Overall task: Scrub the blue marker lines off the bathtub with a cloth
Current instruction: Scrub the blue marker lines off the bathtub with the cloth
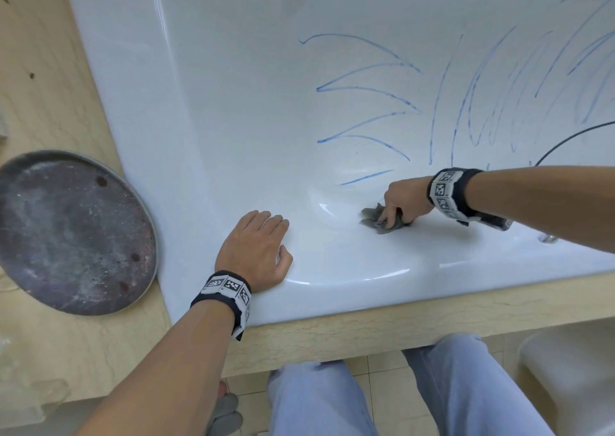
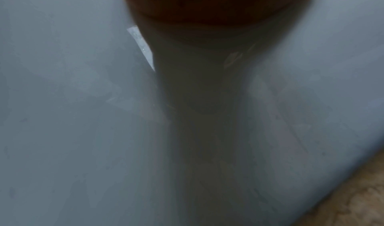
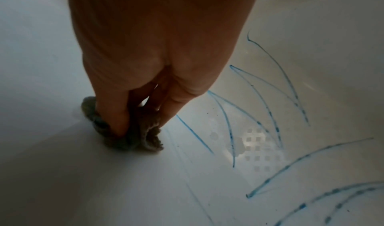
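Note:
Blue marker lines [image 1: 372,103] zigzag across the inside of the white bathtub [image 1: 233,86], with more strokes to the right [image 1: 499,96]. My right hand [image 1: 399,202] grips a bunched grey-green cloth [image 1: 379,219] and presses it on the tub's near inner wall, just below the lowest short blue line [image 1: 367,177]. In the right wrist view my fingers [image 3: 118,114] clamp the cloth [image 3: 145,136] against the surface, with blue lines [image 3: 259,108] to its right. My left hand [image 1: 256,246] rests flat on the tub's rim, fingers straight. The left wrist view shows only dim tub surface [image 2: 83,114].
A round dark metal tray [image 1: 73,232] lies on the beige ledge [image 1: 43,86] left of the tub. A black cable [image 1: 572,139] curves inside the tub at right. A metal fitting [image 1: 547,237] sits on the rim near my right forearm. My legs stand below the front edge.

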